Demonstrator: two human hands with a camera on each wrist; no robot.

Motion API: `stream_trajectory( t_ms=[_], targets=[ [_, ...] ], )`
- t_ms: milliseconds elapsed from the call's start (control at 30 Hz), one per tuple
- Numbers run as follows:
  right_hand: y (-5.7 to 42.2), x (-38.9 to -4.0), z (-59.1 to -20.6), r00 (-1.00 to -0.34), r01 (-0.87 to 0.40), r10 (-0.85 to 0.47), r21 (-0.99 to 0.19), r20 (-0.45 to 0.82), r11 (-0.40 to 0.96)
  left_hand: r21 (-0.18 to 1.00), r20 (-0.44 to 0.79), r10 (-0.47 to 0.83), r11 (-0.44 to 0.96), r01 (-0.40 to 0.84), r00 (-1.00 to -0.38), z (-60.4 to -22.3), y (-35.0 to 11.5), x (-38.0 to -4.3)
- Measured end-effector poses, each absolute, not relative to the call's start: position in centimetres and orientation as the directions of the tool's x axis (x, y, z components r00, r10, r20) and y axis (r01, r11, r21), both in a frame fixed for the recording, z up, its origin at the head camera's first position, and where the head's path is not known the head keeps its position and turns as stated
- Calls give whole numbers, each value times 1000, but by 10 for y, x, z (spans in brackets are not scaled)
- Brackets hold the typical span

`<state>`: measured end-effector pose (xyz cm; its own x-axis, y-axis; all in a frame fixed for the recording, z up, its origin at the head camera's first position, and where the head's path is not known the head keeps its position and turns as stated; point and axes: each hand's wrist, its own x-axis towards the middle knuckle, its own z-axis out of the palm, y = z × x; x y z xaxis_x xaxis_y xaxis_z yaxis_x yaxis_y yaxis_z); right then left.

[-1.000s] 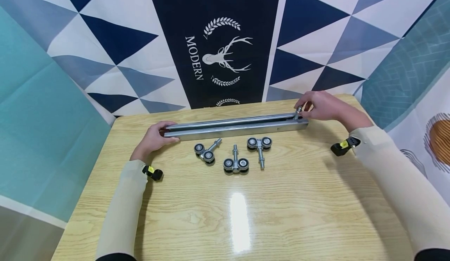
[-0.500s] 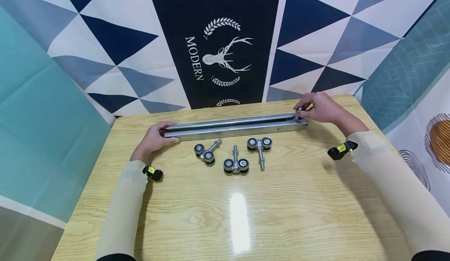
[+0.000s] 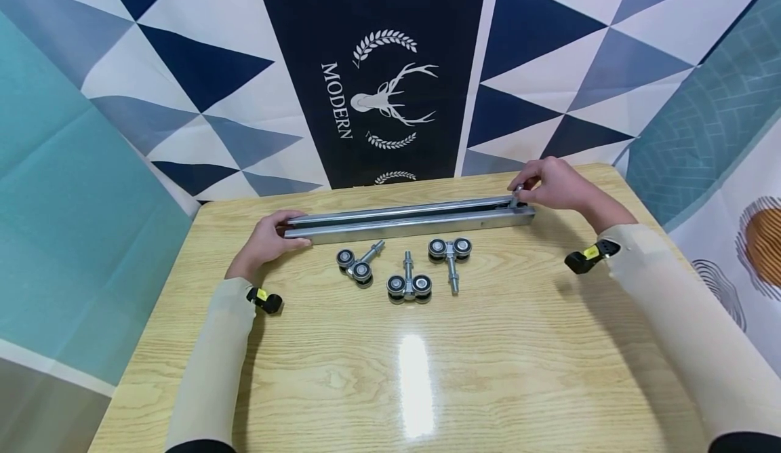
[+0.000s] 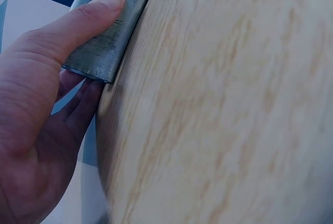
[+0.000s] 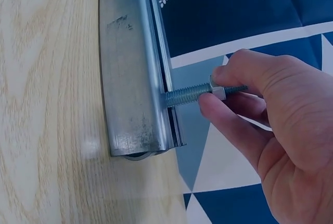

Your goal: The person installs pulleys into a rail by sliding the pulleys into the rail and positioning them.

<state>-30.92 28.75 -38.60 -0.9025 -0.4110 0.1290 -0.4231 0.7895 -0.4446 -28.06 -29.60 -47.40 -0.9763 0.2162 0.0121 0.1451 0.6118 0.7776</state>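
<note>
A slotted metal rail lies across the back of the table, its slot facing up. My left hand grips its left end, thumb on the near face, as the left wrist view shows on the rail. At the other end my right hand pinches the nut on a threaded bolt that stands up out of the slot. This bolt belongs to a roller whose wheels are mostly hidden inside the rail; a curved edge peeks from the rail's end in the right wrist view.
In front of the rail lie three loose rollers with bolts: a left roller, a middle roller and a right roller. The wooden table meets a patterned cloth backdrop behind the rail.
My right hand and forearm have shifted slightly left, with the roller's bolt in the fingers. The left hand, the rail and the loose rollers stay put.
</note>
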Motion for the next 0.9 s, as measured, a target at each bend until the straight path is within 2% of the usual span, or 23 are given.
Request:
stream_trajectory(
  t_ms=[567, 900],
  targets=[
    [265, -310, -384, -897, -421, -433, -484, 95, 767, 783, -10, 201, 610, 117, -980, -473, -296, -279],
    [248, -313, -386, -883, -439, -460, -521, 98, 732, 775, 9, 212, 616, 141, -977, -473, -295, -279]
  ],
)
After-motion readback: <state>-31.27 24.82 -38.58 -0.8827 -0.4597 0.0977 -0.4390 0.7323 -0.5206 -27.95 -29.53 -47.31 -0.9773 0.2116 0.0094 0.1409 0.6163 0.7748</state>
